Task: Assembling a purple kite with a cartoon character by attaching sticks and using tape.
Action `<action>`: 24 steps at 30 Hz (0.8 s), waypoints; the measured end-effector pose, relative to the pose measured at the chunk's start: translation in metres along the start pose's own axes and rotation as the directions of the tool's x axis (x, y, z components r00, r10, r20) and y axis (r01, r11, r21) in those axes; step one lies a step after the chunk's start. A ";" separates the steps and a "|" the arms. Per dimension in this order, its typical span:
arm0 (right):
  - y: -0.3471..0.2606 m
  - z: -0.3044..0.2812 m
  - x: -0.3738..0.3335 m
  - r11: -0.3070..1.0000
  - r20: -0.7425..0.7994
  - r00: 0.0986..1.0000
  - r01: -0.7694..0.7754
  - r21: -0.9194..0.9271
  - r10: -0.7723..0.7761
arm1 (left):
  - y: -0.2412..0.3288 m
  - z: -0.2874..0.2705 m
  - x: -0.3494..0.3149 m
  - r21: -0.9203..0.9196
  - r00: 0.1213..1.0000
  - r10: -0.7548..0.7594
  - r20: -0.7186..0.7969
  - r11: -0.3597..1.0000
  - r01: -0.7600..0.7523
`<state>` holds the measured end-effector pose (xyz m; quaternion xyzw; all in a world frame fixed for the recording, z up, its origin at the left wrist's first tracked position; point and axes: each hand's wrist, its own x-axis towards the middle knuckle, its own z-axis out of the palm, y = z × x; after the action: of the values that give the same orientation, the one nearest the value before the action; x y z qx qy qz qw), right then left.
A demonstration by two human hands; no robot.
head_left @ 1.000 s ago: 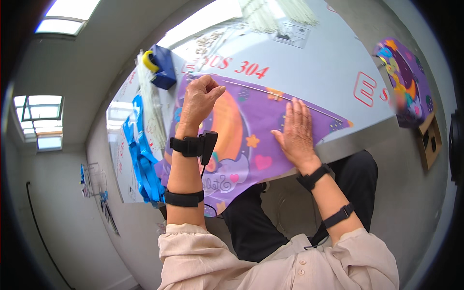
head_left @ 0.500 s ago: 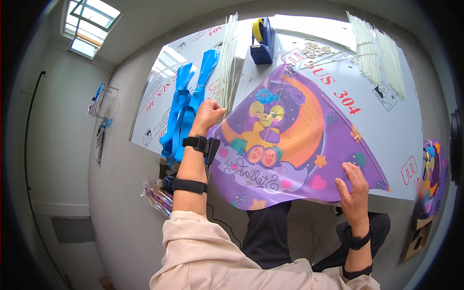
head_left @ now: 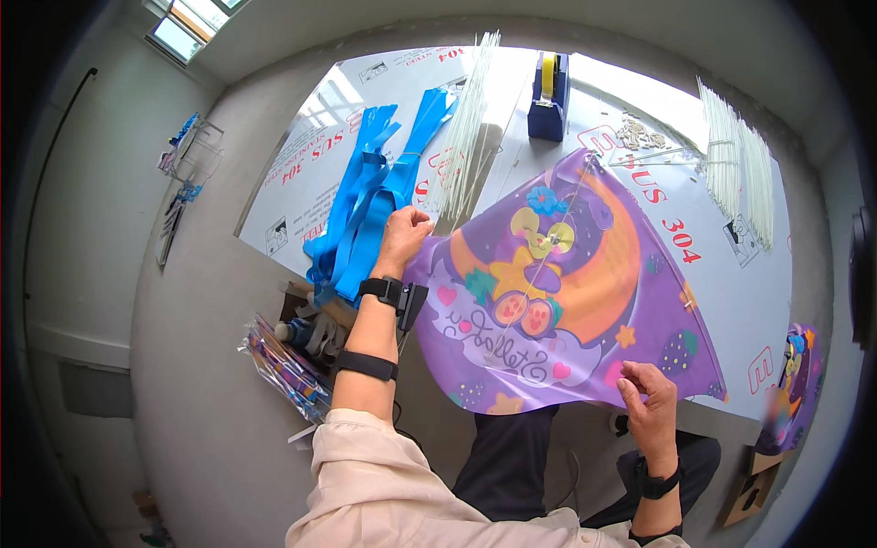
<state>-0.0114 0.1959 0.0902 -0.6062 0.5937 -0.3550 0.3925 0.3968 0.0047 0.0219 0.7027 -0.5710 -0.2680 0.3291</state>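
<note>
A purple kite [head_left: 594, 310] printed with a cartoon bear, an orange moon and stars spreads over the table, its lower edge hanging past the front. A thin string [head_left: 568, 215] runs down its middle, and a thin rod lies along its right edge. My left hand [head_left: 405, 239] pinches the kite at its left corner, beside the blue strips; the fingertips partly hide the hold. Curled at the lower right edge, my right hand [head_left: 649, 406] has thumb and fingers closed on the kite fabric.
Folded blue strips [head_left: 365, 205] lie left of the kite near thin white rods [head_left: 466, 137]. Behind it stand a blue tape dispenser [head_left: 548, 105], small beige pieces [head_left: 641, 132] and more rod bundles [head_left: 726, 155]. Packaged goods [head_left: 288, 365] sit below the table's left side.
The view has shifted, so the table appears lower and further right. My right hand has drawn in leftward along the kite's lower edge, fingers more curled. My left hand stays at the left corner.
</note>
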 end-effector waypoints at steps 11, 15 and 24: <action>-0.011 0.011 0.001 0.998 0.006 0.998 0.061 0.009 -0.061 | -0.004 -0.015 0.017 0.019 0.994 -0.104 0.018 0.994 0.104; -0.014 0.015 0.003 0.997 -0.008 0.997 0.074 0.018 -0.074 | 0.005 -0.014 0.001 -0.053 0.984 -0.129 0.120 0.989 0.136; -0.026 -0.002 0.020 0.994 -0.023 0.995 0.101 -0.039 -0.102 | 0.035 0.006 0.003 -0.107 0.968 -0.002 0.252 0.994 0.030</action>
<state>-0.0009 0.1755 0.1137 -0.6382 0.5737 -0.3708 0.3552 0.3712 -0.0036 0.0447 0.6485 -0.5869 -0.3885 0.2900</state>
